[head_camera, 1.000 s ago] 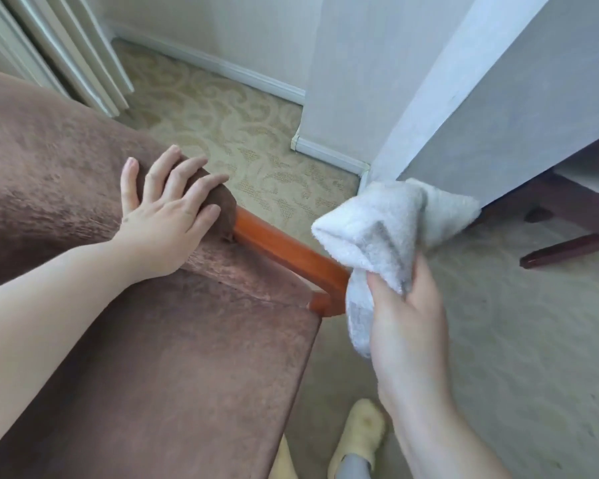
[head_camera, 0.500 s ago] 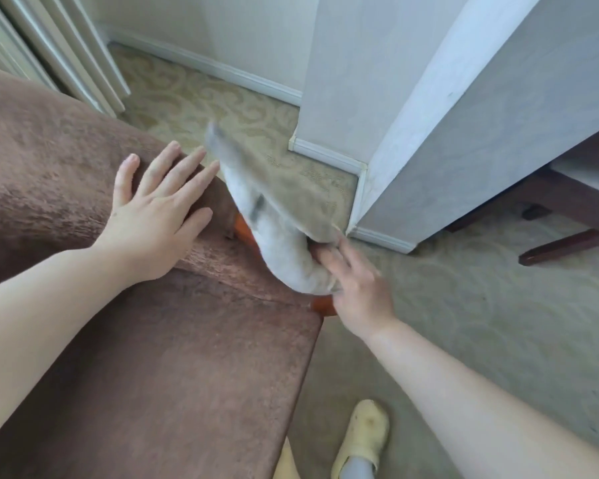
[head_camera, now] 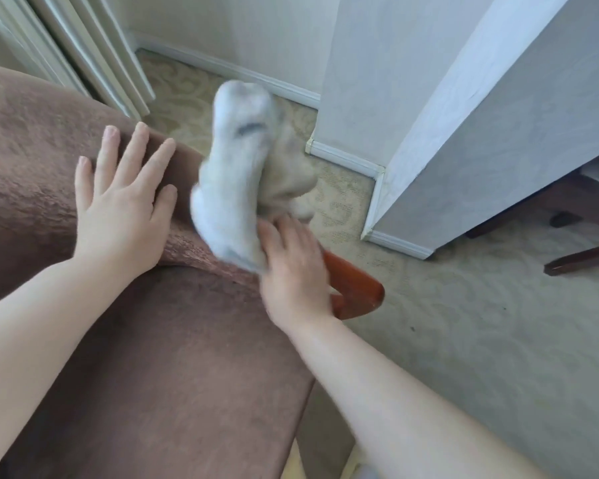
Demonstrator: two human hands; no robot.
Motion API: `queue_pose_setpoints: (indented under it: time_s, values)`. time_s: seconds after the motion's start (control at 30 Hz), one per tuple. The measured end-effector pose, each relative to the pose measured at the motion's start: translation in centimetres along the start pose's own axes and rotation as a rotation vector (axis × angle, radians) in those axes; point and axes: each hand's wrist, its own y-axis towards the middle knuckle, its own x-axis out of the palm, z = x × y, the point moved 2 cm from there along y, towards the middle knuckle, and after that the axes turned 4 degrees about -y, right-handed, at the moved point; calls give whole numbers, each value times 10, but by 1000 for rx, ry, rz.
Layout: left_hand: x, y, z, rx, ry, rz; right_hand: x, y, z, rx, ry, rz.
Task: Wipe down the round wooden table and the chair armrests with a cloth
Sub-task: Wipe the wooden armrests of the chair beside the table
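Observation:
A brown upholstered chair [head_camera: 153,357] fills the lower left. Its orange-brown wooden armrest [head_camera: 357,285] runs along the right side of the seat; only its front end shows. My right hand [head_camera: 291,271] rests on the armrest and grips a white cloth [head_camera: 236,174], which is motion-blurred and flung up over the back part of the armrest. My left hand [head_camera: 121,202] lies flat, fingers spread, on the padded chair back just left of the cloth. The round table is out of view.
A white wall corner with baseboard [head_camera: 370,167] stands close behind the armrest. Dark wooden furniture legs [head_camera: 581,257] sit at the right on patterned beige carpet [head_camera: 481,340]. Pale curtain folds [head_camera: 94,57] hang at the upper left.
My right hand came down from mid-air with the cloth onto the armrest, and the cloth has swung up and back along it. My left hand stayed on the chair back.

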Motion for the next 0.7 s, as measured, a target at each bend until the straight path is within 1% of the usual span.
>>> queue_pose_setpoints:
  time_s: [0.03,0.07,0.13,0.17,0.23,0.3,0.33,0.37,0.4,0.43,0.47,0.5,0.53,0.6,0.7]
  values:
    - [2,-3,3,-27,8,-11,-9,-20,29,-31,-66,-13]
    - [7,-7,9,-62,1,-14,-18,-39,56,5,-106,-42]
    - [19,-20,28,-130,-44,-15,-26,-62,86,219,-91,-88]
    - [26,-28,41,-147,-68,-28,-24,-66,85,332,-52,-60]
    - [40,-50,65,-171,-99,-79,-14,-62,58,546,115,86]
    - [52,-71,83,-170,-109,-147,-9,-53,20,720,309,250]
    - [55,-81,88,-180,-128,-184,-7,-53,2,771,382,293]
    - [53,-91,88,-207,-154,-217,-6,-55,-15,792,424,284]
    - [50,-99,85,-237,-167,-241,-7,-58,-29,802,467,233]
    - [43,-108,79,-275,-147,-259,-7,-60,-40,824,563,151]
    - [33,-120,68,-319,-95,-271,-7,-64,-53,876,719,42]
    - [22,-138,54,-367,-24,-287,-7,-70,-67,939,871,-106]
    - [11,-161,37,-410,64,-302,-10,-78,-81,982,948,-256]
    - [-9,-221,-1,-507,254,-366,-15,-98,-104,913,920,-516]
    - [-45,-332,-57,-691,438,-491,-4,-138,-144,710,825,-751]
